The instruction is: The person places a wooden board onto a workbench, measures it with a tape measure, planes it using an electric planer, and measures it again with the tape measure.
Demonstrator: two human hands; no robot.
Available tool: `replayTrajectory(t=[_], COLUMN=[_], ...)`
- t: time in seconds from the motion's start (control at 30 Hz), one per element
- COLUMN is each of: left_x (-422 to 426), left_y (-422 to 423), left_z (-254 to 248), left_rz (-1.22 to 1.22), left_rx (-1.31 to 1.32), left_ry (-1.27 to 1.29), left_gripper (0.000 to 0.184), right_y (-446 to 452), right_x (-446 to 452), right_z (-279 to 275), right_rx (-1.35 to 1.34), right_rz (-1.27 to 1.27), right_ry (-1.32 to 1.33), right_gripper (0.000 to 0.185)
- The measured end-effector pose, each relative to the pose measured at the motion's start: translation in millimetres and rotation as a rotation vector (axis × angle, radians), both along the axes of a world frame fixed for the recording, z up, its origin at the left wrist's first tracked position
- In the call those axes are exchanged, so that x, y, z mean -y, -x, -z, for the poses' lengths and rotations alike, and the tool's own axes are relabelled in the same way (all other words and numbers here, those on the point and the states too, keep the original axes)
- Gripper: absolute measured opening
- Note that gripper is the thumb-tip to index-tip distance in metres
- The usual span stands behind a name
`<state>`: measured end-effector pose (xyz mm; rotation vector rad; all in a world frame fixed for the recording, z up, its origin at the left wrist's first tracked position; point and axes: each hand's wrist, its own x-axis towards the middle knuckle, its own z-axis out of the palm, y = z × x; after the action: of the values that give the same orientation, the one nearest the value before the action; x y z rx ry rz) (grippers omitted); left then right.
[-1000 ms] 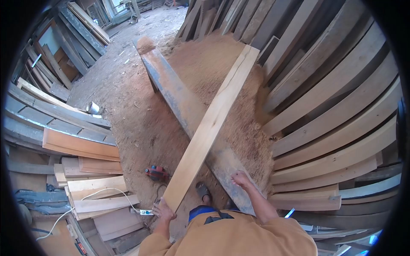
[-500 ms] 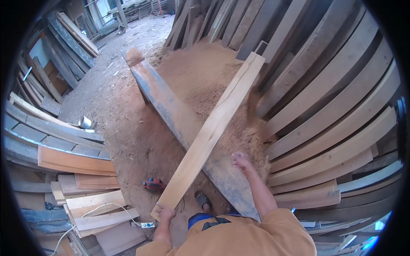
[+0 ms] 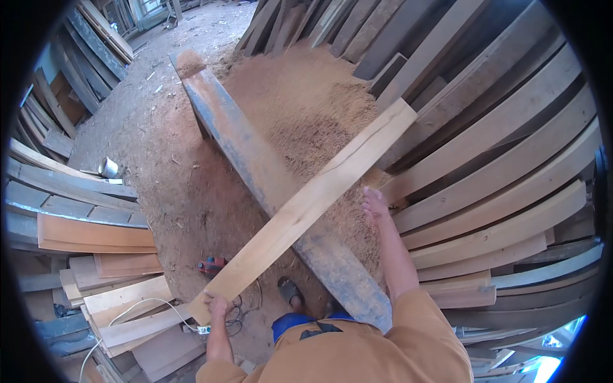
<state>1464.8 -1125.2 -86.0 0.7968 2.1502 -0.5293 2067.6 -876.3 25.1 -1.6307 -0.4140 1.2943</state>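
Observation:
A long pale plank (image 3: 306, 207) with a dark crack near its far end lies slantwise across a worn, blue-stained beam (image 3: 239, 147). My left hand (image 3: 218, 306) grips the plank's near end at the lower left. My right hand (image 3: 375, 205) is held out to the right of the plank, apart from it, with its fingers partly curled and nothing visible in them. A red and black power tool (image 3: 212, 265) rests on the ground, partly beside the plank's left edge.
Boards (image 3: 485, 236) lean in a dense row along the right. Stacked boards (image 3: 128, 300) with a white cable lie at the lower left. Sawdust (image 3: 287, 96) covers the ground behind the beam, with a small can (image 3: 108, 168) farther left.
The plank has swung so its far end points farther right and its near end sits farther left, with my left hand on it. My right hand has moved forward, away from my body.

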Motion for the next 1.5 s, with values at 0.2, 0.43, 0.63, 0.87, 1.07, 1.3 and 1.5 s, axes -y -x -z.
replayTrajectory(t=[0.2,0.43,0.63,0.87,1.07,1.3,1.5], left_x=[2.8,-22.7,-52.5,-36.8,-58.8,-87.6,-64.9], left_y=[37.9,33.1,76.5,37.3,-101.0,-112.8,-66.7], left_z=[42.7,54.9,30.8,41.6,32.4,56.1,69.5], left_rz=[0.003,-0.032,-0.088,-0.512,-1.911,-1.881,-1.723], left_rx=[0.015,-0.021,0.143,-0.296,0.935,1.029,1.2], left_ry=[-0.088,-0.267,-0.252,-0.554,-0.803,-1.143,-1.22], left_gripper=[0.126,0.117,0.111,0.107,0.086,0.073,0.07], right_y=[-8.3,-22.4,-31.1,-28.1,5.2,43.5,40.0], right_x=[-22.7,-34.3,-20.6,-5.0,15.2,55.0,61.2], right_z=[7.9,13.7,31.1,54.9,57.3,48.9,-66.2], right_rx=[0.04,-0.074,-0.107,-0.12,-0.156,-0.062,0.986], right_rz=[0.103,0.197,0.154,0.081,0.073,-0.222,-0.907], right_ry=[0.072,-0.114,0.081,0.144,0.191,0.317,0.194], right_gripper=[0.041,0.04,0.03,0.025,0.027,0.033,0.054])
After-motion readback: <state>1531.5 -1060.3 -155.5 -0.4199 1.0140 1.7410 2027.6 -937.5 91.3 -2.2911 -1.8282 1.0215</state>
